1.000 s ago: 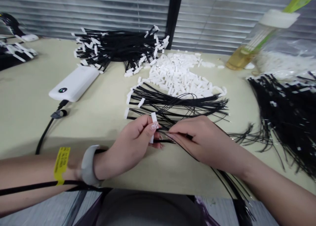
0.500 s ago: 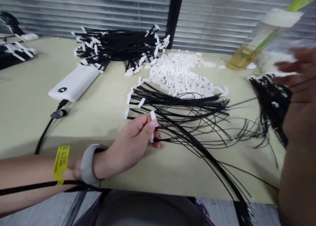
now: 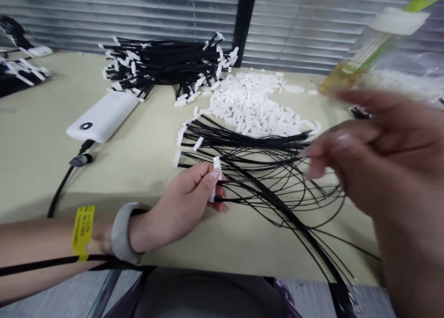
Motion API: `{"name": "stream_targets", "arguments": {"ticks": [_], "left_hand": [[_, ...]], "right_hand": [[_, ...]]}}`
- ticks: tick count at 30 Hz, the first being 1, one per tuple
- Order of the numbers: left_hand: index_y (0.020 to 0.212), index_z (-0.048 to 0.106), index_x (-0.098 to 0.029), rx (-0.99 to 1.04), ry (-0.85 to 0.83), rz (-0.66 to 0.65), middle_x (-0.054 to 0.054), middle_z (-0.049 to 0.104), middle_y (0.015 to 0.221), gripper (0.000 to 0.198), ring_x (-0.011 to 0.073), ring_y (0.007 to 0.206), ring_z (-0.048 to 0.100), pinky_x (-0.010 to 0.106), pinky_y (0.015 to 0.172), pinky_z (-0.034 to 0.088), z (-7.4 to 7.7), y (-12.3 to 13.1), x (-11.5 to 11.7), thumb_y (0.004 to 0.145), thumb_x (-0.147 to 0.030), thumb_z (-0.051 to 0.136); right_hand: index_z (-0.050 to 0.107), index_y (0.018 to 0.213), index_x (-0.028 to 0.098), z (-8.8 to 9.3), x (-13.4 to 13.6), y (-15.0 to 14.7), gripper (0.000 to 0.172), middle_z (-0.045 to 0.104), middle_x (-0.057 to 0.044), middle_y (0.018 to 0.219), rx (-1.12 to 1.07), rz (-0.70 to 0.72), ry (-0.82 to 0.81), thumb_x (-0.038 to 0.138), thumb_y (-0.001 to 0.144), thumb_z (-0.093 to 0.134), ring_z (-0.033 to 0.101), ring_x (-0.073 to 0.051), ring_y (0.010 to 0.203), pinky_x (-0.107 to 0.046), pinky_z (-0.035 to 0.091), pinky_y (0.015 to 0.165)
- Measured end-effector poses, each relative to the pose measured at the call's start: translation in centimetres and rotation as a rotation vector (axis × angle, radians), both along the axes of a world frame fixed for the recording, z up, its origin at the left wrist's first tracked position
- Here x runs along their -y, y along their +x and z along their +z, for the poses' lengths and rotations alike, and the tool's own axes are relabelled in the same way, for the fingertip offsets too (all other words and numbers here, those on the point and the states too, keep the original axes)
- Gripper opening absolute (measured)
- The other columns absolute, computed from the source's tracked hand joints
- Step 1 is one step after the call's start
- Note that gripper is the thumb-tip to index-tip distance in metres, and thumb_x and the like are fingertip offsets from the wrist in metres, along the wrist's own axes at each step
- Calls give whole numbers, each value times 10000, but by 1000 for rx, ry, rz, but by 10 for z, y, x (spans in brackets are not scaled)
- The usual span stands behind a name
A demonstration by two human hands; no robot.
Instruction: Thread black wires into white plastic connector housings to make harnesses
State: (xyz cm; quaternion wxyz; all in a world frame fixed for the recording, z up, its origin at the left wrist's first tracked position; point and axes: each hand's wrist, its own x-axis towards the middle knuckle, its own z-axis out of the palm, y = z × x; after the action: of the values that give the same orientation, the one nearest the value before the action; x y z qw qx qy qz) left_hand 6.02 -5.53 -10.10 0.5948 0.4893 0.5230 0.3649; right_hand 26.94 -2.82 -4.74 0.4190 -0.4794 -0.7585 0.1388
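My left hand (image 3: pixel 189 197) pinches a white plastic connector housing (image 3: pixel 217 167) between thumb and fingers. Black wires run out of its right side, and part of the housing is covered by my fingertips. At the right, blurred by motion, my right hand (image 3: pixel 374 156) hovers over the free wire ends with its thumb and fingers drawn together. Whatever lies between those fingertips is too small and smeared to make out. Black wires (image 3: pixel 249 144) with white housings on their left ends lie just beyond my left hand. A thicker black bundle (image 3: pixel 287 211) runs toward the table's front edge.
Behind the wires is a heap of white housings (image 3: pixel 249 100). A large pile of black cables (image 3: pixel 166 61) lies by the blinds. A white power bank (image 3: pixel 104 116) with a cable sits at left. A bottle (image 3: pixel 374 49) holding a plant stands at back right.
My right hand has come from the far right edge leftward and nearer, over the wires, and its fingers have drawn together. My left hand keeps its hold on the housing, nearly still.
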Motion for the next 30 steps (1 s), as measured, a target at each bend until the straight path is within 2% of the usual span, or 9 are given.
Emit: {"name": "stream_targets", "arguments": {"ticks": [1, 3, 5, 8, 17, 30], "left_hand": [[760, 498, -170, -14, 10, -8, -42, 500, 648, 254, 71, 592, 534, 166, 524, 515, 0, 0, 0, 859, -379, 391], [757, 497, -169, -46, 32, -19, -43, 505, 641, 247, 67, 567, 535, 155, 505, 497, 1, 0, 0, 862, -362, 386], [749, 493, -169, -70, 45, -30, -44, 504, 636, 240, 68, 550, 538, 159, 499, 491, 2, 0, 1, 862, -351, 386], [741, 479, -172, -78, 58, -52, -47, 502, 634, 239, 69, 538, 543, 168, 507, 492, 3, -1, 1, 866, -347, 376], [741, 466, -187, -50, 52, -88, -52, 481, 638, 235, 75, 545, 525, 194, 524, 518, 1, -1, 2, 872, -346, 354], [729, 476, -184, -16, 29, -92, -43, 466, 644, 234, 88, 560, 509, 219, 523, 521, 2, -2, 3, 854, -361, 389]], "right_hand": [[554, 1037, 242, -4, 1, -5, 235, 613, 17, 688, 48, 35, -4, 233, 802, 556, 568, -73, 557, -190, 438, 496], [623, 819, 207, -12, 2, -15, 61, 625, 21, 698, 180, 102, 30, 199, 767, 592, 572, -69, 616, -185, 446, 569], [619, 748, 189, -19, 1, -23, 46, 625, 18, 716, 284, 156, 61, 178, 770, 579, 565, -73, 663, -189, 433, 601], [596, 729, 176, -25, 0, -28, 74, 600, 23, 691, 310, 202, 41, 163, 786, 550, 537, -65, 643, -190, 409, 583], [592, 714, 172, -28, 0, -32, 76, 581, 37, 661, 318, 208, 55, 152, 778, 556, 511, -45, 621, -177, 384, 581], [593, 711, 171, -32, 2, -32, 102, 626, 3, 705, 411, 183, 304, 139, 787, 534, 561, -83, 660, -200, 416, 562]]}}
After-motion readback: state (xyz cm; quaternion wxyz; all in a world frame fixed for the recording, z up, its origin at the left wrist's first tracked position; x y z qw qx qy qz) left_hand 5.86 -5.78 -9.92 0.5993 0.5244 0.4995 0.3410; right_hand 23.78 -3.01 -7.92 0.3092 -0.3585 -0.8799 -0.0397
